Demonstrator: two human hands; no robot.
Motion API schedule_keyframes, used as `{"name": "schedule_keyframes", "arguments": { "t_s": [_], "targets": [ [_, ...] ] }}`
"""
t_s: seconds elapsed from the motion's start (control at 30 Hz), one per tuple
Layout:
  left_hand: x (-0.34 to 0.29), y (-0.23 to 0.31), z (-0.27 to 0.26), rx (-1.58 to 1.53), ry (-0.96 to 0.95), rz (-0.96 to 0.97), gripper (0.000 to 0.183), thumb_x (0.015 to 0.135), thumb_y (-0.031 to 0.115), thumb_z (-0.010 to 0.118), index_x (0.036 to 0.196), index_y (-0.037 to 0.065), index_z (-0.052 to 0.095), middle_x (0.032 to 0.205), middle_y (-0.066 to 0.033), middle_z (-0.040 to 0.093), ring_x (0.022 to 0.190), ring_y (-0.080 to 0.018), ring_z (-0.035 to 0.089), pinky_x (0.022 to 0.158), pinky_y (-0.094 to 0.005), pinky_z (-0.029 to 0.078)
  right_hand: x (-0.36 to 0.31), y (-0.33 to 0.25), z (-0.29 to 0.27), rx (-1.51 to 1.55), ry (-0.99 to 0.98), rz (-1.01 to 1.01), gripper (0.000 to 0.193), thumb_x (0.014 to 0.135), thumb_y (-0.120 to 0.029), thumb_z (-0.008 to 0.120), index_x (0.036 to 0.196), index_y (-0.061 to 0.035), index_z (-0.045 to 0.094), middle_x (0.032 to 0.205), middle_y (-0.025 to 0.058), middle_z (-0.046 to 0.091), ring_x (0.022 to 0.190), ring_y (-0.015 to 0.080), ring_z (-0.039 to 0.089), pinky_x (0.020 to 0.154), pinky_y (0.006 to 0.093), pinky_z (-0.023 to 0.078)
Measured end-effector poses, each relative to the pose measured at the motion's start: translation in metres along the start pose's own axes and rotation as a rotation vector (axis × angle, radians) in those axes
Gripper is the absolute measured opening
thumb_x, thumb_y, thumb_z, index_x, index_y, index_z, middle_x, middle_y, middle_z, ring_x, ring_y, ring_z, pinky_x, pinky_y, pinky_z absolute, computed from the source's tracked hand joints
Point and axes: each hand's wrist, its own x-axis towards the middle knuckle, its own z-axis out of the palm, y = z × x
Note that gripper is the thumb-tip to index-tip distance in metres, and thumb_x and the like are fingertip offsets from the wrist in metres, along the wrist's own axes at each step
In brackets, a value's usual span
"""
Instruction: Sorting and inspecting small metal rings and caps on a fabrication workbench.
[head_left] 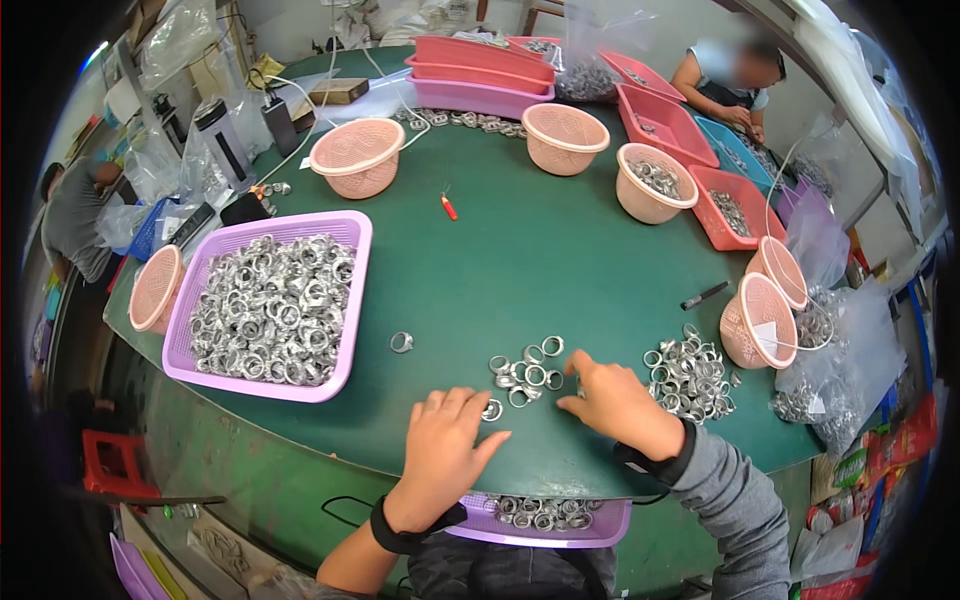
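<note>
My left hand (440, 455) rests low over the green table, fingers stretched forward and thumb apart. A single metal ring (491, 410) lies by its fingertips. My right hand (618, 402) is just right of a small cluster of silver metal rings (527, 374), its index finger and thumb spread. A bit of metal shows between them, but whether they touch it is unclear; the other fingers are partly hidden. Farther right lies a heap of similar rings (690, 378). One lone ring (401, 342) sits to the left of the cluster.
A purple basket (357, 290) full of rings stands at the left; another purple basket (612, 525) with rings is below the table's front edge. Pink baskets (365, 165) and red trays (660, 125) line the back and right. A red-handled tool (449, 208) and marker (704, 295) lie on the table.
</note>
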Motion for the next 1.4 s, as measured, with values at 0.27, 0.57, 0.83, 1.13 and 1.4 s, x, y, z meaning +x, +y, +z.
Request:
{"name": "schedule_keyframes", "arguments": {
  "t_s": [0.27,0.57,0.83,1.13,1.4],
  "targets": [
    [-0.002,0.000,0.012,0.050,0.042,0.029,0.027,0.063,0.014,0.070,0.088,0.008,0.062,0.084,-0.0025,0.055,0.077,-0.0207,0.049,0.068,-0.0317,0.037,-0.002,0.009,-0.001,-0.121,-0.108,0.030,0.026,0.071,-0.011,0.061,0.090,0.0009,0.049,0.072,0.0195,0.059,0.068,0.0370,0.058,0.060,0.0438,0.047],
    [-0.015,0.044,0.020,-1.190,-0.211,-0.238,0.033,0.071,0.005,0.069,0.101,0.001,0.056,0.090,-0.0041,0.062,0.075,-0.0089,0.056,0.076,-0.0242,0.045,-0.090,-0.011,-0.017,0.452,0.127,-0.173,0.029,0.075,-0.008,0.064,0.101,-0.0059,0.051,0.085,0.0101,0.061,0.070,0.0226,0.062,0.058,0.0282,0.050],
    [-0.021,0.054,0.039,-1.439,-0.346,-0.195,0.037,0.068,0.000,0.070,0.102,0.001,0.055,0.101,-0.0077,0.055,0.085,-0.0119,0.051,0.073,-0.0250,0.041,-0.111,-0.008,-0.005,0.562,0.249,-0.157,0.027,0.074,-0.008,0.064,0.100,-0.0050,0.055,0.086,0.0091,0.061,0.068,0.0223,0.061,0.056,0.0287,0.049],
    [-0.019,0.062,0.035,-1.365,-0.305,-0.106,0.038,0.067,-0.001,0.071,0.101,0.001,0.056,0.101,-0.0088,0.055,0.086,-0.0133,0.052,0.074,-0.0253,0.041,-0.121,-0.007,-0.010,0.376,0.232,-0.171,0.031,0.072,-0.006,0.065,0.101,-0.0046,0.054,0.083,0.0090,0.061,0.066,0.0213,0.060,0.055,0.0292,0.049],
    [-0.018,0.067,0.032,-1.530,-0.314,-0.043,0.038,0.070,-0.008,0.065,0.104,-0.002,0.050,0.104,-0.0164,0.056,0.097,-0.0205,0.055,0.085,-0.0317,0.044,-0.120,-0.008,-0.011,0.422,0.331,-0.267,0.033,0.070,-0.003,0.065,0.101,-0.0018,0.054,0.077,0.0086,0.060,0.062,0.0212,0.059,0.054,0.0291,0.049]
  ]
}}
